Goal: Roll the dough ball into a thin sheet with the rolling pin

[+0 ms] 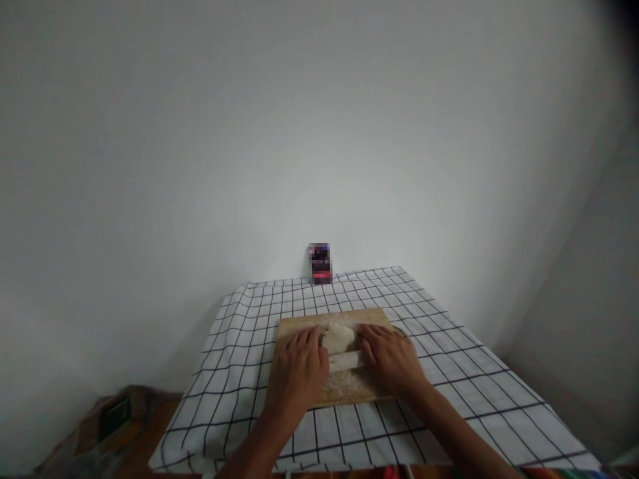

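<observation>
A pale, flattened piece of dough point(338, 337) lies on a floury wooden board point(344, 396). Just nearer to me, a flour-dusted rolling pin point(347, 360) runs crosswise, its middle showing between my hands. My left hand point(302, 362) is curved over its left part, fingers pointing away from me. Over the right part bends my right hand point(392, 356), thumb toward the middle. Both ends of the pin are mostly hidden under the hands, and the dough's side edges come close to the fingers.
A white cloth with a black grid point(234, 379) covers the table. At its far edge a small dark, pixelated object point(320, 263) stands against the wall point(319, 133). An open cardboard box point(112, 419) sits low on the left, beyond the table's edge.
</observation>
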A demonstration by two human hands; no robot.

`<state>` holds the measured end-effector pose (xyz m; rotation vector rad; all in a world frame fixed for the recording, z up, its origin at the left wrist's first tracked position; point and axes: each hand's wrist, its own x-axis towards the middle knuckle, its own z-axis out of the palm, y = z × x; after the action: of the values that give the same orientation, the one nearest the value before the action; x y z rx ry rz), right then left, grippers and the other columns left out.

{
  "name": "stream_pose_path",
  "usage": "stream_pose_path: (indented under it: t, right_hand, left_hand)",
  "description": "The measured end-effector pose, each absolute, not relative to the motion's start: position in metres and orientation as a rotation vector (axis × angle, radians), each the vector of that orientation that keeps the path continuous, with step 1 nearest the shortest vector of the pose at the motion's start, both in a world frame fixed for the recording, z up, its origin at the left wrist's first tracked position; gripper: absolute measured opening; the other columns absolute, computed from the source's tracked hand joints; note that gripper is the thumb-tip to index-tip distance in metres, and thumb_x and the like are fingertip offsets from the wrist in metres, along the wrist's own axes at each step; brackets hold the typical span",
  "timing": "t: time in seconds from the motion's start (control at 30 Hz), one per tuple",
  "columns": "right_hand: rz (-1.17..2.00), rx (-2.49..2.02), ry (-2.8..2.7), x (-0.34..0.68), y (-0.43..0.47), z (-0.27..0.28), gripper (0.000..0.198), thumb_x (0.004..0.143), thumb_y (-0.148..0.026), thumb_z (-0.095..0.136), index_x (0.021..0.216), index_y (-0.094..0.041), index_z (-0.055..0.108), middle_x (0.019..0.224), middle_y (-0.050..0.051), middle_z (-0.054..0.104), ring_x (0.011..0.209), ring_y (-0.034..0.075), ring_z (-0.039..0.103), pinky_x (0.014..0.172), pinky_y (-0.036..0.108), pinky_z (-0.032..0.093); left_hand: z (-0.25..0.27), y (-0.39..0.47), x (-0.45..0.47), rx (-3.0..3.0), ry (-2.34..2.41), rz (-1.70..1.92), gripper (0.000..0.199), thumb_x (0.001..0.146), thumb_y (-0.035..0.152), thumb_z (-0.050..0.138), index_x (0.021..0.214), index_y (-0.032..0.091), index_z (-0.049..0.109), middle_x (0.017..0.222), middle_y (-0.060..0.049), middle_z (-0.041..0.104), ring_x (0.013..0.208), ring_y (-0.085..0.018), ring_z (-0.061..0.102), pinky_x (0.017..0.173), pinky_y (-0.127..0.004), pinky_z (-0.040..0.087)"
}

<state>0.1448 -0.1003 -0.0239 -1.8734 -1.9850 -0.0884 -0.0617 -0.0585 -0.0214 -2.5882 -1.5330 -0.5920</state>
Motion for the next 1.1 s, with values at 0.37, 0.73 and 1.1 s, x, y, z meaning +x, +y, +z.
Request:
stream_pose_path:
  t: [0.37, 0.73, 1.1]
  right_hand:
    - [-0.168, -1.708, -1.971, 0.144, -0.124, -0.045, 0.036, 0.11, -0.031, 0.036, 0.116, -0.024, 0.071, 0.136, 0.007, 0.07, 0.143, 0.026, 0.05, 0.116, 0.046, 0.04]
    - [-0.189, -1.683, -1.872, 0.136, -0.158, -0.068, 0.032, 0.099, -0.052, 0.063, 0.116, -0.026, 0.068, 0.121, 0.009, 0.069, 0.114, 0.029, 0.061, 0.1, 0.045, 0.049]
    - [-0.251, -1.755, -1.859, 0.136, -0.154, -0.068, 0.028, 0.101, -0.05, 0.061, 0.112, -0.025, 0.068, 0.108, 0.007, 0.071, 0.106, 0.027, 0.066, 0.091, 0.042, 0.047]
  left_hand:
    - [-0.024, -0.08, -0.067, -2.586, -1.448, -0.63, 0.044, 0.1, 0.017, 0.041, 0.141, 0.02, 0.057, 0.142, -0.015, 0.065, 0.126, -0.032, 0.062, 0.109, -0.052, 0.048]
    - [-0.055, -0.105, -0.071, -2.513, -1.405, -0.817, 0.059, 0.104, 0.022, 0.035, 0.163, 0.016, 0.031, 0.151, -0.016, 0.059, 0.133, -0.03, 0.059, 0.117, -0.053, 0.041]
    - [-0.023, -0.091, -0.079, -2.69, -1.398, -0.905, 0.046, 0.105, 0.022, 0.037, 0.149, 0.019, 0.051, 0.138, -0.01, 0.066, 0.127, -0.024, 0.062, 0.108, -0.039, 0.049]
